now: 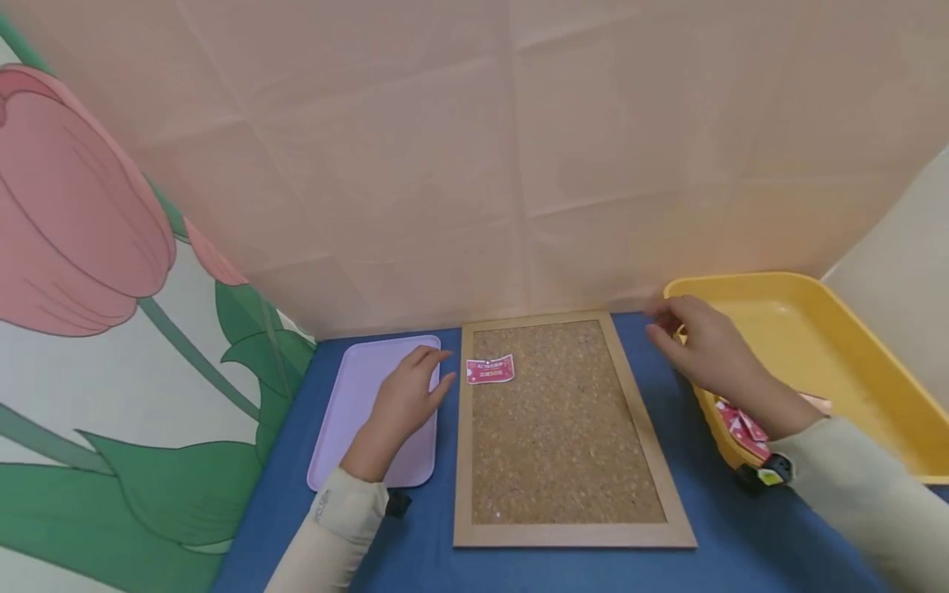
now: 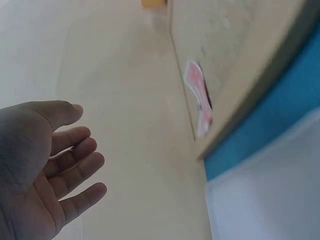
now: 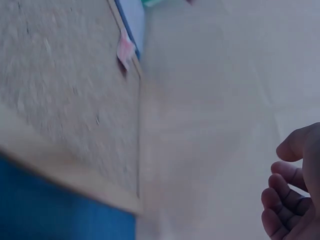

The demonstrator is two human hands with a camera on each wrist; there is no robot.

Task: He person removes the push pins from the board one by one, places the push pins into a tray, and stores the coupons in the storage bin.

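A cork board (image 1: 563, 428) with a wooden frame lies on the blue table. Near its upper left corner sits a pink and white paper slip (image 1: 490, 370), which looks bent in the left wrist view. Over the purple tray (image 1: 337, 428) hovers my left hand (image 1: 406, 394), its fingers loosely bent and holding nothing. My right hand (image 1: 700, 342) hangs above the left rim of the yellow basin (image 1: 786, 329), fingers relaxed, with nothing in them. More pink paper slips (image 1: 744, 427) lie in the basin's near left part, partly hidden behind the right forearm.
Blue cloth (image 1: 400, 552) covers the table. Behind it rises a beige sheet (image 1: 474, 165), and a wall with painted tulips (image 1: 81, 206) stands to the left. The basin reaches toward the pale wall (image 1: 904, 272) on the right.
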